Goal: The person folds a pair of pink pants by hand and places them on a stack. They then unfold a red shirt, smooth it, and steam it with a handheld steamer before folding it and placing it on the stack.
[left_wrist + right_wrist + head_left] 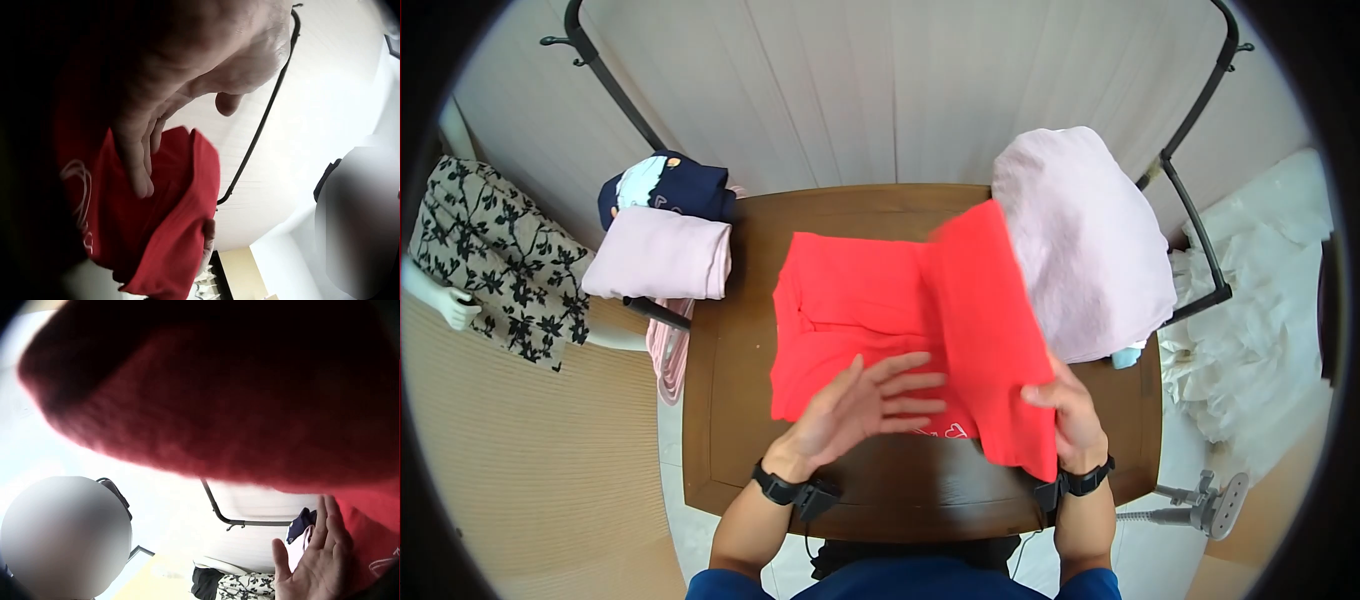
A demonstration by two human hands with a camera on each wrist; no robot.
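Within wooden table [735, 400] edges, room leftward, creased red cloth [860, 285] lay; right hand [1076, 410] pinched raised flap [990, 330], left hand [845, 412] spread.

Left strip: I am seeing bare wood on the table [730, 400] running between the folded pale pink cloth [662, 252] and the red cloth [850, 280], giving the left hand [852, 405] a side lane.
Rear band: More wood is showing behind the red cloth, with the navy bundle [700, 182] and the large pink heap [1085, 240] hemming its ends.
Raised flap [990, 320]: It is standing between the left hand and the right hand [1078, 415], blocking my direct crossing.
Front edge: Wood is lying between the wrists, the black wrist units [818, 497] narrowing it.
Right side: The heap is bulking beyond the flap.
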